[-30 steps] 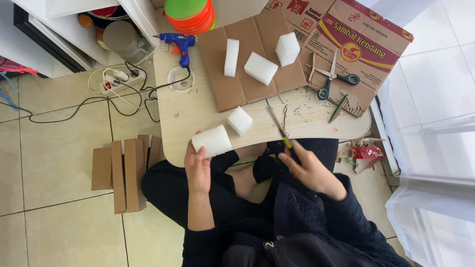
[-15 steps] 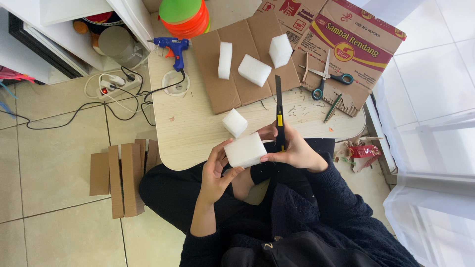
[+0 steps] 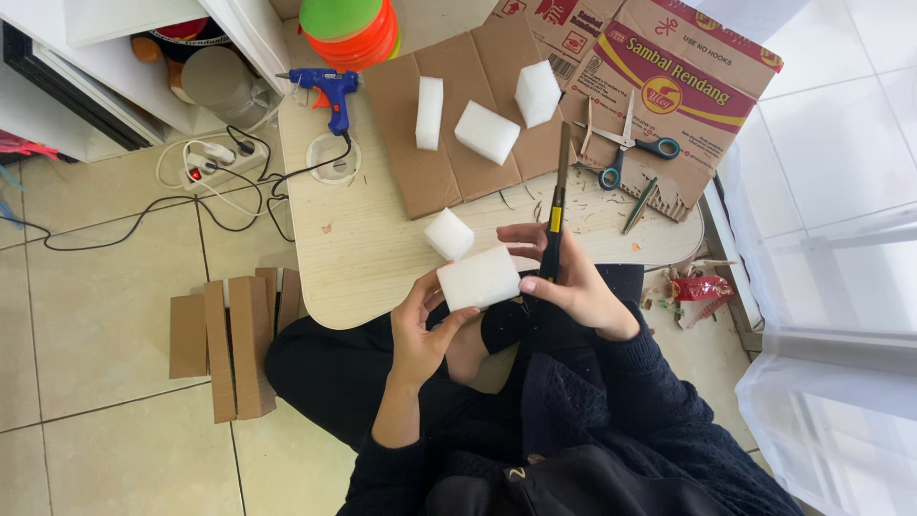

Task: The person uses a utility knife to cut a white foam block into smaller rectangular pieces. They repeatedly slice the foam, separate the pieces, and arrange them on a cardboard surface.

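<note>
Below the head camera, a light wooden tabletop (image 3: 382, 248) takes up the middle of the view, with a seated person in dark clothes at its near edge. On the tabletop's far part lie a printed cardboard box (image 3: 688, 86), flattened, and beside it a plain brown cardboard sheet (image 3: 430, 172) carrying three white foam blocks (image 3: 485, 132). Strips of brown cardboard (image 3: 229, 339) lie on the tiled floor to the left of the person's knee. At the far edge stands a stack of orange and green bowls (image 3: 346, 29), and near it a blue glue gun (image 3: 330, 91) rests with its cord running off to a power strip on the floor. A white foam block (image 3: 478, 279) is held just over the near edge of the tabletop, above the lap: the left hand (image 3: 420, 330) cups it from below and the left, fingers curled round its underside. The right hand (image 3: 564, 282) is closed round the handle of a utility knife (image 3: 554, 215), whose blade points away over the tabletop; this hand's fingertips touch the block's right end. A smaller foam cube (image 3: 448, 234) sits on the tabletop just beyond the held block. Scissors with blue handles (image 3: 630, 143) lie on the printed box, well apart from both hands.
</note>
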